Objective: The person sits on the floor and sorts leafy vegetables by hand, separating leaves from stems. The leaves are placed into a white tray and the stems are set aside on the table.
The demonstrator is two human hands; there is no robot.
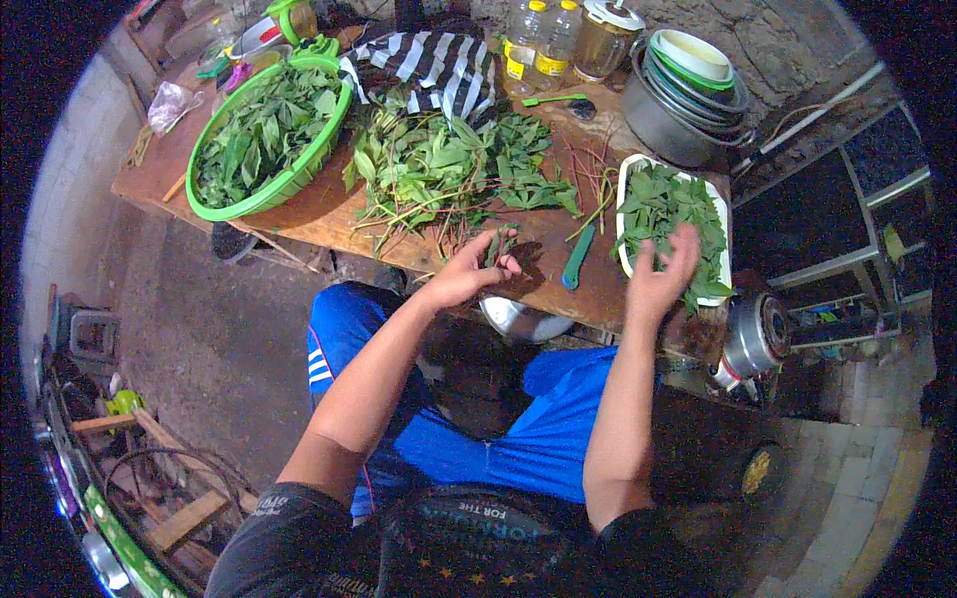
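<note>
My left hand (467, 275) is at the table's front edge, its fingers curled around a small bunch of green leaves (501, 247). Over the white plastic basket (623, 224) on the right is my right hand (664, 269), fingers spread and slightly blurred, with nothing visible in them. Plucked green leaves (665, 198) fill that basket and spill over its near corner. Between the hands lies a knife with a green handle or cover (578, 258). Beyond my left hand spreads a heap of leafy stems (426, 172), which look like cassava. Bare reddish stalks (591, 168) lie left of the basket.
A green basket (196, 202) full of leaves stands on the wooden table (299, 224) at left. Behind the heap are a striped plastic bag (426, 71), clear bottles (555, 52) and stacked pots (665, 123). A metal pot (755, 333) stands beyond the right edge.
</note>
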